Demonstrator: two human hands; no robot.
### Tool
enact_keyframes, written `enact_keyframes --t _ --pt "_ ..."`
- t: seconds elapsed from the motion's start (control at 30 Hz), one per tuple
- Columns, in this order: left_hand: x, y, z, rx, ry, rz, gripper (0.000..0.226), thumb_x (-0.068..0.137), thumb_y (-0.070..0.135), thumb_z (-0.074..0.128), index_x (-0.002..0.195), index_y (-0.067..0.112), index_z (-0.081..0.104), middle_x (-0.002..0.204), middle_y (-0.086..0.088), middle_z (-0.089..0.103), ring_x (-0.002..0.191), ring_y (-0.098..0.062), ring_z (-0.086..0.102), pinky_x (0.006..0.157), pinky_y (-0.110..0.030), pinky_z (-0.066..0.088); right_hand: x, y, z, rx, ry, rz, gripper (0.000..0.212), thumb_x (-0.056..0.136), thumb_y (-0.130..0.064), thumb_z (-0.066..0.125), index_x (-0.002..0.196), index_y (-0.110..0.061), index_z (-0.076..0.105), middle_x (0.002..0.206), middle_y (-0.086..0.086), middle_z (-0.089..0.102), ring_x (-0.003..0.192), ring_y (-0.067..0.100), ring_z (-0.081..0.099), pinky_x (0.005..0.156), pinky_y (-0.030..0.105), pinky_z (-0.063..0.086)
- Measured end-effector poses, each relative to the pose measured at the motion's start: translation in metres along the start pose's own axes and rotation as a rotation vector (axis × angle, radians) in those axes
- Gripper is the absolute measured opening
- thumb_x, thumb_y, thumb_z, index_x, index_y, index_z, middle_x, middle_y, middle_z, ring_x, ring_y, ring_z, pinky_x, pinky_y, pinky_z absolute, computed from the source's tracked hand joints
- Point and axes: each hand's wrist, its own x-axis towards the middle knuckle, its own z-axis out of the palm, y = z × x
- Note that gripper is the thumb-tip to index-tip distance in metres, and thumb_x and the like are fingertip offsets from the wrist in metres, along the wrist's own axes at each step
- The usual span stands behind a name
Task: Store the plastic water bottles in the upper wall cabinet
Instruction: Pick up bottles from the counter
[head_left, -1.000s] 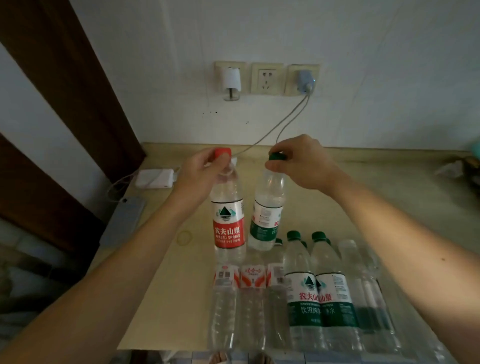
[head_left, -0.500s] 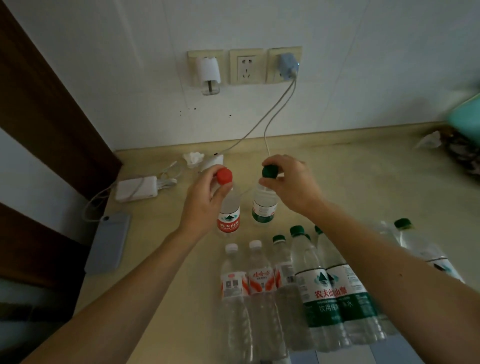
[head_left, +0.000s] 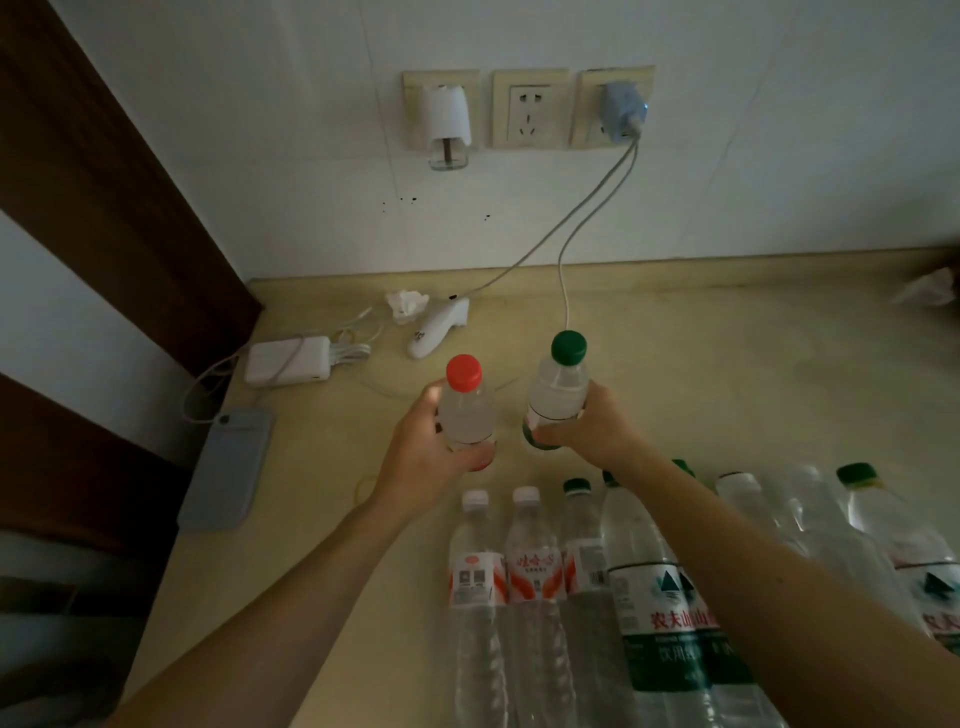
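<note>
Grip: left hand (head_left: 431, 457) grasps clear red-capped plastic bottle (head_left: 466, 405), right hand (head_left: 592, 426) grasps clear green-capped plastic bottle (head_left: 558, 389), both mid-frame over beige table (head_left: 753, 374) | step: pickup | next: likely raise both to cabinet, out of view.

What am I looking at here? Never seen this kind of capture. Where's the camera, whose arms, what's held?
There is no machine: a person wears one wide-angle camera on the head, looking forward and down, so the arms entering from below are their own. The left hand has its grip round a red-capped bottle; the right hand holds a green-capped bottle. More plastic bottles wait in a row on the beige counter near the camera. Further back lie a white power bank, a phone and a crumpled tissue. Cables run up to a charger in the wall sockets. No cabinet is in view.
</note>
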Motion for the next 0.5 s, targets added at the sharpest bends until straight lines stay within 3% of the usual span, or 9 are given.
enact_keyframes --t 0.07,0.1,0.17,0.23,0.33,0.43,0.5 --pt "-0.003 -0.011 0.005 -0.072 0.003 -0.038 0.067 0.066 0.042 0.092 0.119 0.056 0.055 0.112 0.030 0.067 0.103 0.008 0.065 0.073 -0.014 0.056 0.007 0.004 0.003 -0.028 0.001 -0.069 0.030 0.069 -0.012 0.087 0.091 -0.015 0.068 0.086 0.006 0.073 0.082 0.022 0.072 0.077 0.042 0.063" --pt "-0.004 -0.014 0.007 -0.099 0.002 -0.052 0.065 0.066 0.042 0.092 0.115 0.062 0.054 0.114 0.031 0.066 0.104 0.009 0.064 0.074 -0.013 0.055 0.008 0.006 0.004 -0.018 -0.005 -0.090 0.029 0.068 -0.012 0.087 0.087 -0.020 0.066 0.082 0.002 0.072 0.077 0.015 0.071 0.070 0.034 0.063" --pt "-0.004 -0.020 0.010 -0.138 0.005 -0.068 0.063 0.065 0.044 0.091 0.111 0.066 0.054 0.115 0.030 0.067 0.106 0.007 0.065 0.078 -0.017 0.057 0.009 0.007 0.003 0.049 -0.029 -0.095 0.040 0.067 -0.012 0.089 0.090 -0.033 0.064 0.083 -0.009 0.072 0.074 -0.001 0.068 0.059 0.013 0.054" --pt "-0.002 -0.023 0.014 -0.161 0.016 -0.068 0.066 0.062 0.045 0.090 0.116 0.058 0.055 0.116 0.026 0.069 0.108 0.001 0.067 0.086 -0.026 0.058 0.010 0.007 0.001 0.117 -0.041 -0.078 0.047 0.067 -0.010 0.090 0.094 -0.037 0.063 0.085 -0.015 0.072 0.076 -0.008 0.067 0.056 0.007 0.050" --pt "-0.003 -0.023 0.017 -0.203 0.078 -0.055 0.068 0.060 0.039 0.091 0.120 0.042 0.059 0.115 0.018 0.072 0.109 -0.009 0.069 0.089 -0.035 0.059 0.006 0.005 -0.004 0.176 -0.037 -0.082 0.047 0.068 -0.010 0.091 0.099 -0.034 0.065 0.088 -0.016 0.074 0.082 -0.003 0.069 0.064 0.011 0.051" --pt "-0.009 -0.011 0.017 -0.243 0.156 -0.012 0.066 0.067 0.020 0.094 0.124 0.026 0.061 0.116 0.009 0.073 0.112 -0.017 0.069 0.089 -0.034 0.060 -0.009 -0.004 -0.017 0.248 -0.027 -0.128 0.051 0.071 -0.011 0.090 0.114 -0.025 0.066 0.103 -0.010 0.075 0.094 0.005 0.071 0.077 0.021 0.058" --pt "-0.015 0.010 0.012 -0.253 0.175 0.025 0.070 0.064 0.029 0.094 0.125 0.025 0.060 0.116 0.010 0.072 0.112 -0.014 0.068 0.090 -0.034 0.059 -0.025 -0.016 -0.031 0.290 -0.016 -0.171 0.053 0.073 -0.014 0.090 0.120 -0.023 0.066 0.107 -0.007 0.076 0.098 0.005 0.072 0.084 0.026 0.060"
